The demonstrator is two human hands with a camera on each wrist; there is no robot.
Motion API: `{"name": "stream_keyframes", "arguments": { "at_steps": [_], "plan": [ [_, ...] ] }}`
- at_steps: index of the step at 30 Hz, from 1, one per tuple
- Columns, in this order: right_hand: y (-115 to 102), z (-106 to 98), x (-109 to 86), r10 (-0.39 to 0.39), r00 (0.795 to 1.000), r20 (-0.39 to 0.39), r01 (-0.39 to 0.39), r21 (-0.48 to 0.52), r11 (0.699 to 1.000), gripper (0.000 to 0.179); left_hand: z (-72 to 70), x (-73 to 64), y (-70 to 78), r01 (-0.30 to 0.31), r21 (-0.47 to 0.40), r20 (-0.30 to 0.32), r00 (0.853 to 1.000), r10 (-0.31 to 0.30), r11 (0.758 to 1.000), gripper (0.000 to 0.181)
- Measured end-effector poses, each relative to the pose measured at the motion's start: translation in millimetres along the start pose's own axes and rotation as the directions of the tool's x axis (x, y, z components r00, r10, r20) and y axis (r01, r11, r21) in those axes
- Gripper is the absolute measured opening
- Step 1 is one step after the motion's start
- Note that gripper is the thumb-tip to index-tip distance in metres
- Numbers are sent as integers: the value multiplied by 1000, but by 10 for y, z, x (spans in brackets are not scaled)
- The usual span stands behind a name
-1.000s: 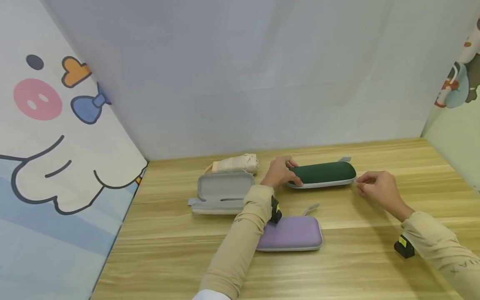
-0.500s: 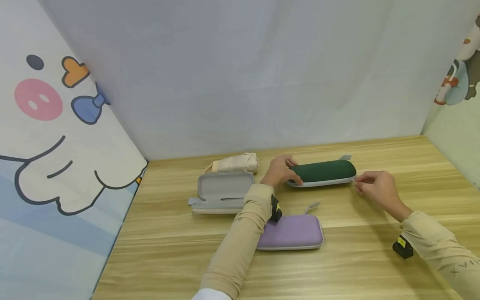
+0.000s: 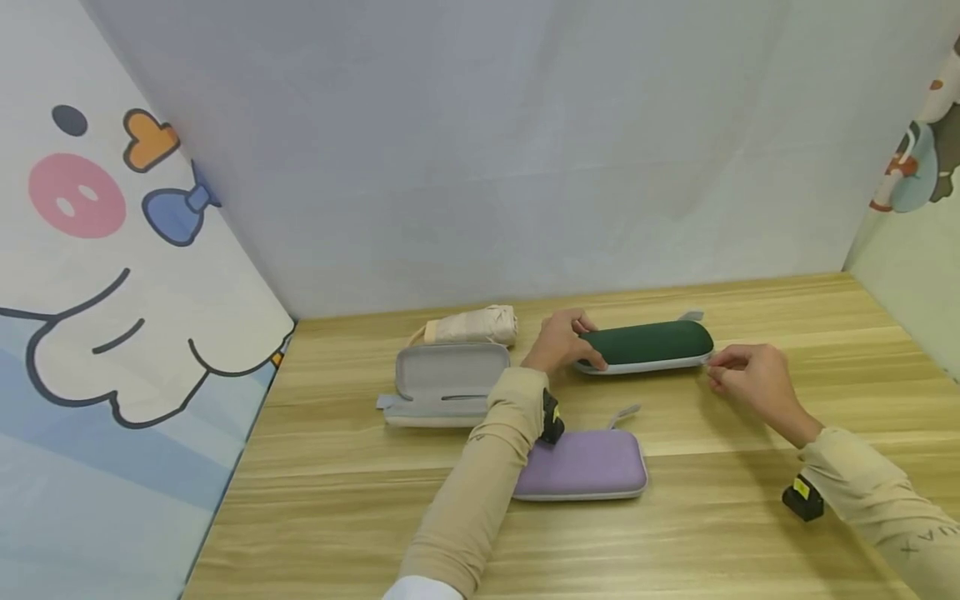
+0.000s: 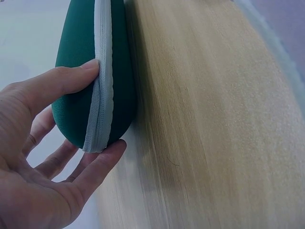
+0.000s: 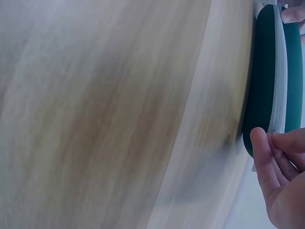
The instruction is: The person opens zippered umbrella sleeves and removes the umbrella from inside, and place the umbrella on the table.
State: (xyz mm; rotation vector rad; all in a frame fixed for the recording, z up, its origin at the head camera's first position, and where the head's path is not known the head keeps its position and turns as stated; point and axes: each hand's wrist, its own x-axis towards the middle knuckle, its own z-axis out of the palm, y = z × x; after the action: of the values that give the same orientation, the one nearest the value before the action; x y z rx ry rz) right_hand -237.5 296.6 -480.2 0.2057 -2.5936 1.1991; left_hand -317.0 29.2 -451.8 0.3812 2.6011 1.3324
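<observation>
A green zippered case with a pale zipper band lies toward the back of the table, a grey tab showing behind it. My left hand holds its left end. In the left wrist view, the thumb presses on the zipper band while the other fingers curve around the rounded end. At the opposite end, my right hand pinches the zipper pull between thumb and forefinger; the pull is mostly hidden by the fingertips. Along the visible front side the zipper's two edges lie together.
A purple zippered case lies in front, partly under my left forearm. To the left, a grey case stands with its lid up. Behind it is a beige rolled fabric bundle with a strap. A pale wall backs the wooden table.
Both hands keep their hold on the green case and its zipper end. My right hand and wrist have shifted only very slightly; the other things stay put.
</observation>
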Motion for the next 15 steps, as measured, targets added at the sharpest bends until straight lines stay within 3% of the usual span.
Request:
{"name": "stream_keyframes", "arguments": {
  "at_steps": [15],
  "plan": [
    [-70,55,10,-29,999,22,29,18,999,5,2,13,-7,1,-4,-1,1000,-1,1000,43]
  ]
}}
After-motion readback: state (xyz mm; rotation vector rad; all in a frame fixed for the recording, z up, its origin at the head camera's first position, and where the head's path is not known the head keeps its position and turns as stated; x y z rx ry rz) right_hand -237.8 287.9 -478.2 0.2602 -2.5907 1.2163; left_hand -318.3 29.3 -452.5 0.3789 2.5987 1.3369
